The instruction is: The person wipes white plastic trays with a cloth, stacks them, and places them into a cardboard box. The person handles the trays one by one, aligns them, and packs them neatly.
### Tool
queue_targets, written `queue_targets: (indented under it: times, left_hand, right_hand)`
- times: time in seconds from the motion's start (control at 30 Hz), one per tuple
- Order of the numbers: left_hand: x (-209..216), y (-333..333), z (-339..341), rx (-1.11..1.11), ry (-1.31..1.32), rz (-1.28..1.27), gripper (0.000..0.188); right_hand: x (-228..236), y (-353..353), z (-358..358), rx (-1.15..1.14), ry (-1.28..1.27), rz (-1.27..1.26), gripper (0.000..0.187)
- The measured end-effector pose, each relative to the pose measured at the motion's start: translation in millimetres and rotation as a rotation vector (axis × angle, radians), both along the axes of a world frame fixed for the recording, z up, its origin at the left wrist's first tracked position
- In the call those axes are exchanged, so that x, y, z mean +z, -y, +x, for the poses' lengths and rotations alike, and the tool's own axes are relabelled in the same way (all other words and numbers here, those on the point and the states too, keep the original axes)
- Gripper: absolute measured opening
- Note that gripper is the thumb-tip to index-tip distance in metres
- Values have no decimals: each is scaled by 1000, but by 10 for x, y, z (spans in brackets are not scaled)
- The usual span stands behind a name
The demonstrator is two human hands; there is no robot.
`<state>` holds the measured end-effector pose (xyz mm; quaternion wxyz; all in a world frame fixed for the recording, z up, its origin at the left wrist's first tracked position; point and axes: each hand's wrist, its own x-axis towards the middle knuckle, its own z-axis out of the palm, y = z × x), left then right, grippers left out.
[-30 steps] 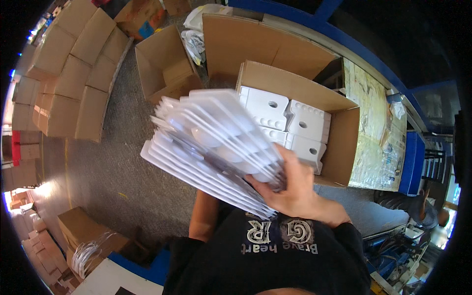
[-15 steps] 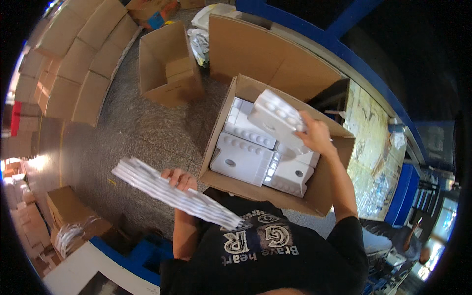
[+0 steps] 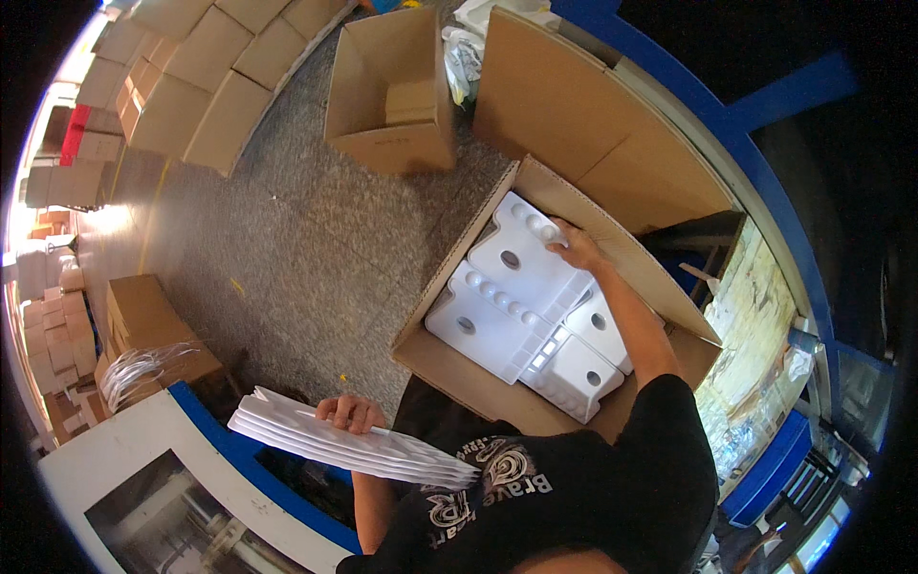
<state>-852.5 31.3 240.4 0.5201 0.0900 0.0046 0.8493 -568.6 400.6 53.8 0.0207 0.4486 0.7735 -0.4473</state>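
My left hand is closed around the edge of a stack of white plastic paint palettes, held tilted in front of my shirt. Inside an open cardboard box, more white palettes lie in several piles, with oval thumb holes and round wells showing. My right hand reaches into the box with its fingers bent over the edge of the far palette. Its thumb and some fingertips are hidden. A nearer palette lies to the left, and others lie to the right, partly behind my right forearm.
A taller open carton stands on the floor beyond the box. A large cardboard sheet leans behind it. Stacked cartons line the far left. A white and blue machine stands at the lower left, near a carton with white strips.
My right hand has lowered the palettes it held above the box down onto the far pile. The left hand still holds its stack. The view has shifted and turned.
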Motion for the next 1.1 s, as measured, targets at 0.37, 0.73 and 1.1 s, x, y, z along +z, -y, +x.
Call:
queue_targets:
  times: [0.37,0.73,1.1]
  left_hand:
    - [22,-6,43,-47,-20,-23,20]
    - [28,103,66,-60,141,-46,21]
    - [84,167,18,-302,126,0,17]
  right_hand:
    - [-29,723,-116,-454,-171,604,56]
    - [-516,1720,-190,-1177,29,122,80]
    - [-415,1584,-16,-1056,58,-232,97]
